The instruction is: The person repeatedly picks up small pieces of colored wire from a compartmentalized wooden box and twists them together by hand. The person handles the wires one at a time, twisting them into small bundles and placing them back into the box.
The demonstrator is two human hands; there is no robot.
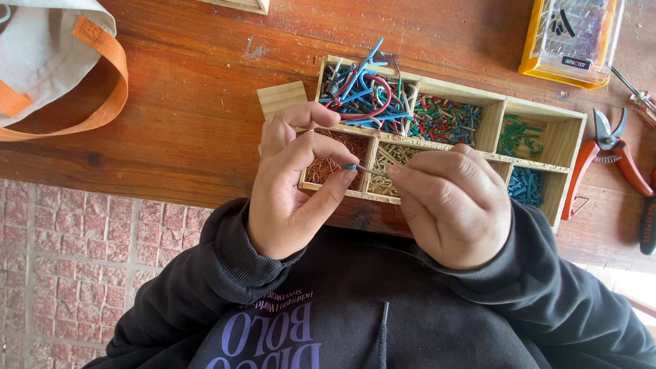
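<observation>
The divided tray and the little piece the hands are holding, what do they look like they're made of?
Tray: pale unfinished wood, by its visible grain. Piece, pinched between left hand and right hand: apparently thin wire, blue plastic sleeve, bare metal core.

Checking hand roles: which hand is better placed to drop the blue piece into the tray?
Probably the left hand: it pinches the blue wire piece directly above the wooden tray; the right hand holds the bare strand.

A reddish-brown wooden plank table (191, 130) carries everything. Directly beyond the fingers (321, 147) sits a pale wooden compartment tray (571, 147) filled with sorted wire pieces. A small pale wooden block (280, 98) lies just beside the fingers, touching the tray. Farther off lie a grey cloth bag with orange straps (48, 61), a yellow-rimmed clear plastic case (572, 41) and orange-handled pruning shears (608, 154).
</observation>
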